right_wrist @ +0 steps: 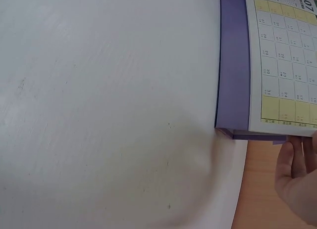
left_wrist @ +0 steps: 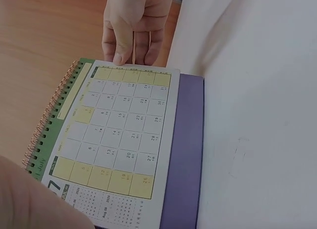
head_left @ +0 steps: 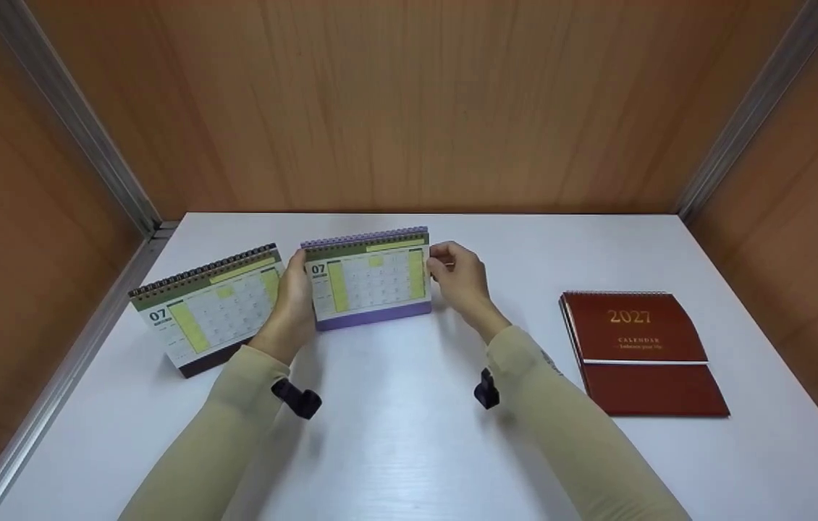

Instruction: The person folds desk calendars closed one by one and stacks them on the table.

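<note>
A purple-based desk calendar (head_left: 378, 284) stands tilted back on the white table, its spiral along the top and a July page, marked 07, facing me. My left hand (head_left: 292, 316) grips its left side, with the thumb over the front in the left wrist view. At the opposite side, my right hand (head_left: 464, 279) pinches the edge of the pages; the thumb (left_wrist: 119, 58) lies at the front and the other fingers reach behind. Left of it, a second desk calendar (head_left: 217, 307) with a dark base and the same 07 page stands partly behind my left hand.
A dark red 2027 calendar (head_left: 644, 336) with a spiral top sits at the right of the white table (head_left: 394, 449). Wooden panels (head_left: 409, 108) with metal corner strips enclose the table at the back and both sides.
</note>
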{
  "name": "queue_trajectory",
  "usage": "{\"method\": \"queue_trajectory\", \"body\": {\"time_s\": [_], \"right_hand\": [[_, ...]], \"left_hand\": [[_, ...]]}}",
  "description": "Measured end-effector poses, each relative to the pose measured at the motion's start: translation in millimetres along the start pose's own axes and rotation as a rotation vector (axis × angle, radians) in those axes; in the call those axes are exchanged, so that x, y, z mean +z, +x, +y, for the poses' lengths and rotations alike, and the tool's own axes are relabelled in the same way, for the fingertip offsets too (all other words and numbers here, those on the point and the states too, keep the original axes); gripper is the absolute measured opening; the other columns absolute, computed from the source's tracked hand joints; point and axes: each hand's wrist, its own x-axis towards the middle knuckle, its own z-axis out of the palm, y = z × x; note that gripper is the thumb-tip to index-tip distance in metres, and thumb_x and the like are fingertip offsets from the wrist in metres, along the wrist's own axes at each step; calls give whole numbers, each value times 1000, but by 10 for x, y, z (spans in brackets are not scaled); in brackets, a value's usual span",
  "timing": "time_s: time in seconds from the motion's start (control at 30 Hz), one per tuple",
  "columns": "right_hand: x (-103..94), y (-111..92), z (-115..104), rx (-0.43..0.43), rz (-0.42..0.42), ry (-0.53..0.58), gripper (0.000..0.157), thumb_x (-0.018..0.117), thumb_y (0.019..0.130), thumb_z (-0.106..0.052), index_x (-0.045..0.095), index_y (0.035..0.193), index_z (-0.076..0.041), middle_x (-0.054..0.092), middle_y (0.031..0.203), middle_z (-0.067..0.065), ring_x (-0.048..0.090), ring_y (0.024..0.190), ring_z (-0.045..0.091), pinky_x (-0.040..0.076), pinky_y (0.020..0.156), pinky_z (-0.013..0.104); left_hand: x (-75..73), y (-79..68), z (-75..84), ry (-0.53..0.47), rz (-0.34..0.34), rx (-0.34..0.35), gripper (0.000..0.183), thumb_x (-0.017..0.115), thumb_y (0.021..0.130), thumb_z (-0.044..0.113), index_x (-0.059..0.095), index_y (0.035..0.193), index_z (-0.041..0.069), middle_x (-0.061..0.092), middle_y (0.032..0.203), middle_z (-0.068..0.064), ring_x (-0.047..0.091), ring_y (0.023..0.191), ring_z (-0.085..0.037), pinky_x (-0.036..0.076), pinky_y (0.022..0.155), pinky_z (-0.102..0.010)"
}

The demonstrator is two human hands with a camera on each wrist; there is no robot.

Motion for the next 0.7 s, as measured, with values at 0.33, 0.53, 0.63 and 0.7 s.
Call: {"method": "queue_trajectory", "body": {"time_s": [0.33, 0.53, 0.63, 0.7], "right_hand": [[6, 17, 38, -2, 11, -12, 11, 59, 98, -16, 64, 109, -15, 65, 104, -2, 63, 95, 12, 55, 82, 25], [20, 25, 59, -19, 25, -7, 11, 60, 98, -16, 64, 108, -14, 65, 102, -2, 64, 93, 12, 55, 82, 25], [13, 18, 67, -26, 23, -4, 11, 60, 98, -16, 65, 107, -14, 65, 102, -2, 64, 93, 13, 55, 82, 24], [7, 15, 69, -21, 18, 0, 11, 60, 98, -15, 65, 107, -14, 65, 102, -2, 65, 95, 16, 55, 82, 24]], "left_hand": [[20, 38, 66, -3, 72, -28, 50, 19, 103, 54, 43, 132, 22, 34, 140, 1, 33, 127, -16, 11, 118, -33], [27, 69, 99, -4, 52, -2, 50, 23, 103, 52, 44, 137, 21, 35, 140, 2, 31, 130, -14, 9, 119, -33], [20, 88, 102, -4, 34, 6, 46, 25, 104, 49, 46, 133, 20, 38, 136, 1, 32, 128, -14, 10, 119, -32], [20, 100, 107, -6, 29, 8, 44, 26, 104, 47, 48, 129, 18, 39, 134, -1, 33, 126, -15, 10, 119, -32]]}}
